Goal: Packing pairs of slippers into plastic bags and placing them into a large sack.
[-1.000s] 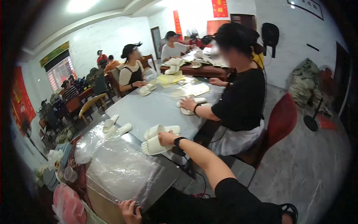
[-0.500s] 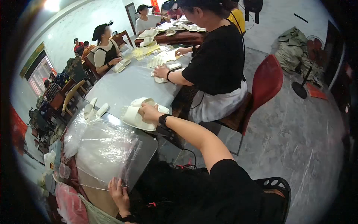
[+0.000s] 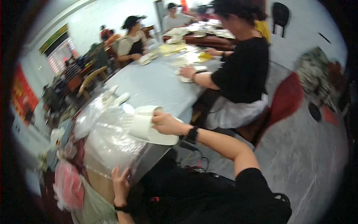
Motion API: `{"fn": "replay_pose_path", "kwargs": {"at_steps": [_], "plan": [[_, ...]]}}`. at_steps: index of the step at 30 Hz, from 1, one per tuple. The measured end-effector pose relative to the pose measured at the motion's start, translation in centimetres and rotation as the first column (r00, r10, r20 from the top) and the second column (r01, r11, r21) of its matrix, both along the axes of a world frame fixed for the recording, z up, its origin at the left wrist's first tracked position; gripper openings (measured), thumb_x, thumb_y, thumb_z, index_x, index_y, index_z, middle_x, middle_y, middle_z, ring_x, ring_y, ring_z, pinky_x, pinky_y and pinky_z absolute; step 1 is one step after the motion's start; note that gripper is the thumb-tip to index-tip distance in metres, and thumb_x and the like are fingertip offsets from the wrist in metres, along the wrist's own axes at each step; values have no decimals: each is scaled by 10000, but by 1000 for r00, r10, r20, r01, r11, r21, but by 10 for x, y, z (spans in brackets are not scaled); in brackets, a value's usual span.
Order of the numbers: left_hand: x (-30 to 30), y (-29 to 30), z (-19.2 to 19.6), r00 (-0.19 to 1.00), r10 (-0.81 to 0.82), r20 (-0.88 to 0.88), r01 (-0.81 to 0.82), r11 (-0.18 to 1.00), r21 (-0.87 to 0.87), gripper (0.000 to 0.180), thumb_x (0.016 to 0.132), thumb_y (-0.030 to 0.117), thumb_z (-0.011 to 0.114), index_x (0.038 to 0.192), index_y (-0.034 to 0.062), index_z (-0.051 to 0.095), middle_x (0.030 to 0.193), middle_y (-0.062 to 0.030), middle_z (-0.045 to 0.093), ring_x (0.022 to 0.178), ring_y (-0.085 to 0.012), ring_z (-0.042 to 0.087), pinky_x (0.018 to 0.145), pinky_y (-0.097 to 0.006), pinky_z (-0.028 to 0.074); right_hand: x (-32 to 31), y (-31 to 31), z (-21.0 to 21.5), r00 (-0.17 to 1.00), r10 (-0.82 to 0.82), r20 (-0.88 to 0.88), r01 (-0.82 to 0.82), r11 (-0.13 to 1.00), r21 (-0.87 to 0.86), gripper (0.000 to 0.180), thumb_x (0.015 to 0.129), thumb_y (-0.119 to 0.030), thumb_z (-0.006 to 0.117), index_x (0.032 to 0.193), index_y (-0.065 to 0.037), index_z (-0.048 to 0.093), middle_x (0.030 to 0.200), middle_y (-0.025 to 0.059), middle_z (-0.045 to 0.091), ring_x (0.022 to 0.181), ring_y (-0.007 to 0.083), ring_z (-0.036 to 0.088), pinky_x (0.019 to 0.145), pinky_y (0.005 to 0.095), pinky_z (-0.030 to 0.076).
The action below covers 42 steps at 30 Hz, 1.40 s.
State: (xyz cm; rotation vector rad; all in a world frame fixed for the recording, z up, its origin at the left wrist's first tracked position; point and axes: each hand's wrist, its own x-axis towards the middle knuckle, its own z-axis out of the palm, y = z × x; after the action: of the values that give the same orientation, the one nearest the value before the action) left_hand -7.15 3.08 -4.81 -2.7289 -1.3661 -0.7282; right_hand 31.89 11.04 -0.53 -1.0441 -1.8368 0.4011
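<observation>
My right hand point(image 3: 168, 123) is closed on cream slippers point(image 3: 143, 123), gripped by the upper strap and held over the near edge of the table. One slipper's ribbed strap faces left, and a second overlaps behind it. My left hand point(image 3: 121, 184) rests at the near corner of a stack of clear plastic bags point(image 3: 112, 143), its fingers apart and touching the film. Blur hides whether it pinches any film. Just beyond the bags, another pair of pale slippers point(image 3: 121, 99) lies on the grey table point(image 3: 156, 87).
A co-worker in black point(image 3: 242, 63) sits at the table's right side, hands on slippers, beside a red chair point(image 3: 281, 106). Another co-worker point(image 3: 130, 44) handles slippers at the far left. Yellow sheets point(image 3: 173, 49) lie farther back. A pink plastic bundle point(image 3: 69, 184) is at lower left.
The view has swung, shifting the scene rightward and blurring it. My right hand has brought the slippers nearer, beside the plastic bags. My left hand stays at the bags' corner.
</observation>
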Motion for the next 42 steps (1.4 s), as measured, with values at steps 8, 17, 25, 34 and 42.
{"fn": "replay_pose_path", "kwargs": {"at_steps": [8,17,25,34,42], "plan": [[13,9,-7,991,22,134,-24,1000,14,768,769,-102,567,1515,-37,396,1536,-234,440,1357,-440,443,1148,-491,363,-27,-62,16,903,377,204,-389,921,19,180,841,-39,726,1000,17,662,1113,167,606,987,370,612,819,426,503],[20,-12,11,964,46,262,-23,996,-91,803,817,-125,498,1581,-12,280,1620,-234,318,1497,-450,287,1198,-549,263,-59,-85,11,837,474,273,-471,878,-80,118,873,-98,727,903,-27,638,1029,115,551,1017,317,570,833,451,447],[26,-28,24,993,29,117,-22,998,-62,828,786,-175,520,1568,6,321,1645,-201,292,1515,-458,254,1170,-635,246,-81,-75,3,803,206,559,-229,973,-30,180,891,-155,689,1015,-26,676,1069,136,548,1113,323,543,899,468,446],[46,-29,37,996,-62,60,65,997,-38,772,829,-128,515,1565,-4,316,1639,-181,310,1527,-440,234,1192,-664,174,-124,-69,-8,818,162,552,-177,984,-26,210,890,-171,682,1048,-33,681,1094,153,570,1113,331,555,908,457,456],[42,-27,41,997,-10,74,8,1000,28,722,839,-108,518,1537,-7,365,1639,-199,302,1524,-449,236,1175,-691,169,-140,-75,-7,813,139,566,-151,988,-26,217,893,-202,678,1012,-20,679,1083,159,579,1096,341,560,897,455,466]]}}
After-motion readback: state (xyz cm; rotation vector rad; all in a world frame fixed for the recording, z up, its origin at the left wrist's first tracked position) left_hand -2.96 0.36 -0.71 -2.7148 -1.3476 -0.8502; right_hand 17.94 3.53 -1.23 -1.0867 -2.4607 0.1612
